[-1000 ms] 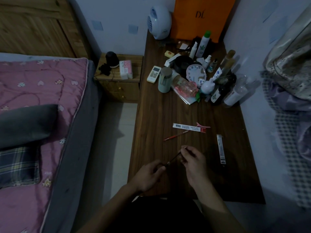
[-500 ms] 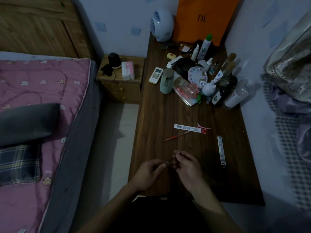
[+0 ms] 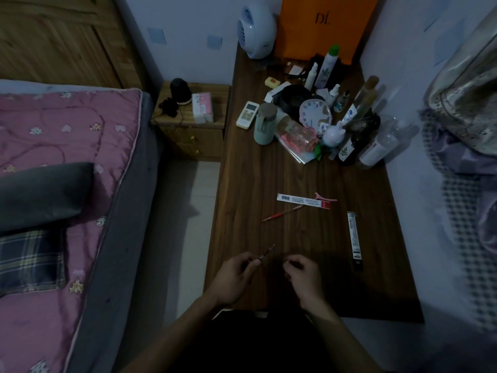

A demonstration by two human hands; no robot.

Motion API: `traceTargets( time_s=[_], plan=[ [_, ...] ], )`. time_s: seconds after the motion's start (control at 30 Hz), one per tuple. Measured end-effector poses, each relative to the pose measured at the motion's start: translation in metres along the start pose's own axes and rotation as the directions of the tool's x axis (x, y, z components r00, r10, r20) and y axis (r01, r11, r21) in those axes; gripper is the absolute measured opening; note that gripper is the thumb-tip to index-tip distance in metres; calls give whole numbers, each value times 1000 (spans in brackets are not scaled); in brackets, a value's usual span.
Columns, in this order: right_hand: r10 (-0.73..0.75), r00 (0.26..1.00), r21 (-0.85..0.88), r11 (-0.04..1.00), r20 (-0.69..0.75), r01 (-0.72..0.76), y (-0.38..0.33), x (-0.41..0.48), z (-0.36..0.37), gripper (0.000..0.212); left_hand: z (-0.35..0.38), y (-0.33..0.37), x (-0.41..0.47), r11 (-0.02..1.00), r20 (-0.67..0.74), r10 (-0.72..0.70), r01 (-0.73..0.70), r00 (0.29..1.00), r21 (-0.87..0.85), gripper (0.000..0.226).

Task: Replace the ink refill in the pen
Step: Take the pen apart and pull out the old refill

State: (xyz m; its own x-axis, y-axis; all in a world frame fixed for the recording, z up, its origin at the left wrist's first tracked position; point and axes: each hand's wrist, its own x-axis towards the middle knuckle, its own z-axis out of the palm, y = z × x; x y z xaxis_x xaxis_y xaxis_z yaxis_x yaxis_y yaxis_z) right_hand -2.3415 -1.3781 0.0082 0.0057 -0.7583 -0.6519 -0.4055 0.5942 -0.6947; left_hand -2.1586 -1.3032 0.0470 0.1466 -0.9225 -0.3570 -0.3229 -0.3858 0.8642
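My left hand (image 3: 235, 278) grips a thin dark pen part (image 3: 266, 253) by its lower end, and its tip points up and to the right over the dark wooden desk (image 3: 250, 173). My right hand (image 3: 302, 275) hovers a little to the right of it, apart from the part. Its fingers are pinched together, and I cannot make out anything between them. A red refill (image 3: 282, 213) lies loose on the desk beyond my hands. Behind it lies a white refill packet (image 3: 302, 201) with a barcode. A second long packet (image 3: 354, 235) lies to the right.
A pink hair clip (image 3: 326, 197) lies beside the white packet. Bottles, a clock, a remote (image 3: 247, 114) and a cup (image 3: 265, 123) crowd the back of the desk. A bed (image 3: 67, 157) and a nightstand (image 3: 191, 125) stand to the left, and a wall runs along the right.
My hands were joined on the pen part a second ago. They have since drawn apart: the left hand keeps the part and the right hand has come off it to the right.
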Motion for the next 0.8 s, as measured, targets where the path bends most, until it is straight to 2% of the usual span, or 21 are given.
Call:
traceTargets(
  time_s=[0.17,0.33,0.57,0.8],
  plan=[
    [-88,996,-356,932,-32,71,29,17,-6,9,1,-11,2,999,32,-33,32,999,29,28],
    [-208,974,-541,831,-86,129,42,29,-10,10,7,-23,7,995,51,-96,94,994,39,35],
    [-293,955,-621,757,-49,201,49,34,-5,8,19,-38,11,985,55,-170,169,984,29,27],
    [-244,970,-579,794,-24,185,48,33,-8,15,20,-38,8,983,34,-183,182,983,15,25]
  ],
)
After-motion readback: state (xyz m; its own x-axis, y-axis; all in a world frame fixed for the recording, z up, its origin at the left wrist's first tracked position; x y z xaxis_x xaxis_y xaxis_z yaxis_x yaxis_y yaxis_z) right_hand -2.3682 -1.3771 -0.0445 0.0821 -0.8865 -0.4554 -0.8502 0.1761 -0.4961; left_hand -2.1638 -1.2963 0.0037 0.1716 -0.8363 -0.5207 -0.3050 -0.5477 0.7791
